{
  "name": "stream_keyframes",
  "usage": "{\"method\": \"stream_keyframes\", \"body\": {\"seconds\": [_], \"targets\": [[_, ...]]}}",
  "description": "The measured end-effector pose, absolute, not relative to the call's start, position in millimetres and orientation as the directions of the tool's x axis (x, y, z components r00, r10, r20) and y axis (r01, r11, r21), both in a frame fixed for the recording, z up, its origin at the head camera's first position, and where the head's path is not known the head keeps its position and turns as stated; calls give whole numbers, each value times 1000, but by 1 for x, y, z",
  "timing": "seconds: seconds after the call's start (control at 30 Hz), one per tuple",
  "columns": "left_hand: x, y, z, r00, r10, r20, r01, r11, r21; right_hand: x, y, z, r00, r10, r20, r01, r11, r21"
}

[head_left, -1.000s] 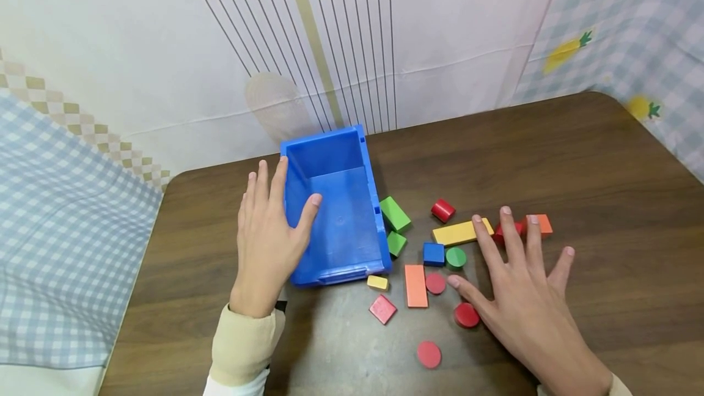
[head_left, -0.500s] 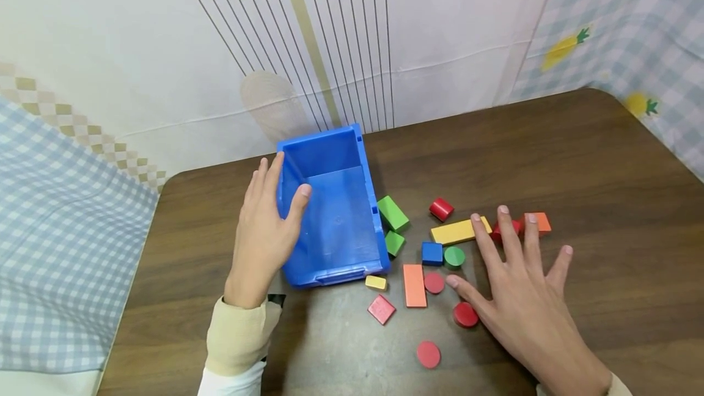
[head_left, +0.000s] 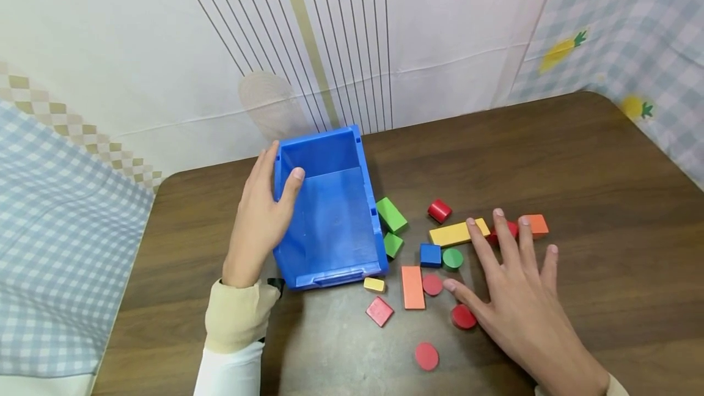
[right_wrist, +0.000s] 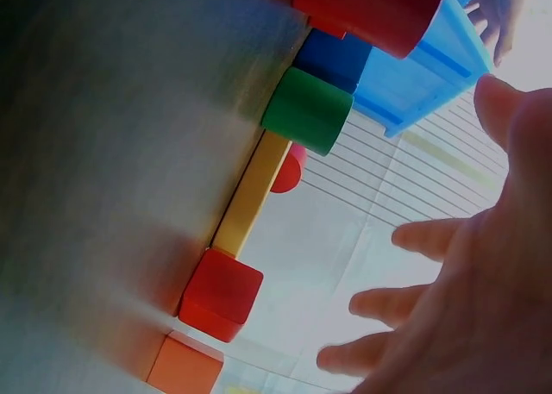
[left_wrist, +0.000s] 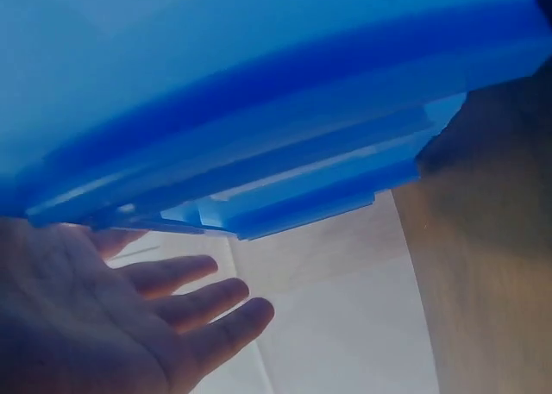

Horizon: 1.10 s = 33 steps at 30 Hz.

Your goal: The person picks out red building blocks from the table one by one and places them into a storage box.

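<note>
My left hand (head_left: 261,219) is beside the left wall of an upright blue plastic bin (head_left: 341,225), its thumb over the near side of the rim. In the left wrist view, the fingers (left_wrist: 228,329) extend loosely below the bin's edge; whether they touch it I cannot tell. My right hand (head_left: 522,292) hovers with spread fingers over wooden blocks. Nearest to it are a long yellow block (head_left: 452,234), a red block (head_left: 505,232) partly hidden by the fingers, an orange block (head_left: 536,225) and a red cylinder (head_left: 464,317). In the right wrist view, a gap separates the fingers from the blocks.
Green blocks (head_left: 392,215) lean at the bin's right side. A blue cube (head_left: 430,255), green cylinder (head_left: 453,259), orange rectangle (head_left: 412,287), small yellow block (head_left: 374,285) and several red pieces lie on the brown table (head_left: 594,164). A patterned cloth (head_left: 451,29) hangs behind.
My left hand has shifted left and slightly away, from over the bin to its left rim. The right hand stays nearly still, and the blocks keep their places.
</note>
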<state>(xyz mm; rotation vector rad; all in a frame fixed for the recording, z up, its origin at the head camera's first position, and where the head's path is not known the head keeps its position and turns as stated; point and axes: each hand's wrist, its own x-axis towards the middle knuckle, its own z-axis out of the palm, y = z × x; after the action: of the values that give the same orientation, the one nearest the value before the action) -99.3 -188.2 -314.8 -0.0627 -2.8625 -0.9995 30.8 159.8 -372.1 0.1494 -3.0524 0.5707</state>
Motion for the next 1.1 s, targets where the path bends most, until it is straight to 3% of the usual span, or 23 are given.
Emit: {"method": "stream_keyframes", "body": {"seconds": [0.37,0.73,1.1], "targets": [[-119,-190,-317,-995,54,86,97,757,647,34,154,-363,-985,-172,-29,-143,890,-434],[-134,-191,-321,-997,1,82,58,717,695,34,150,-364,-974,-169,-150,-106,927,-359],[-143,-195,-319,-1000,14,-3,8,711,703,38,150,-367,-980,-158,-117,-106,926,-363]]}}
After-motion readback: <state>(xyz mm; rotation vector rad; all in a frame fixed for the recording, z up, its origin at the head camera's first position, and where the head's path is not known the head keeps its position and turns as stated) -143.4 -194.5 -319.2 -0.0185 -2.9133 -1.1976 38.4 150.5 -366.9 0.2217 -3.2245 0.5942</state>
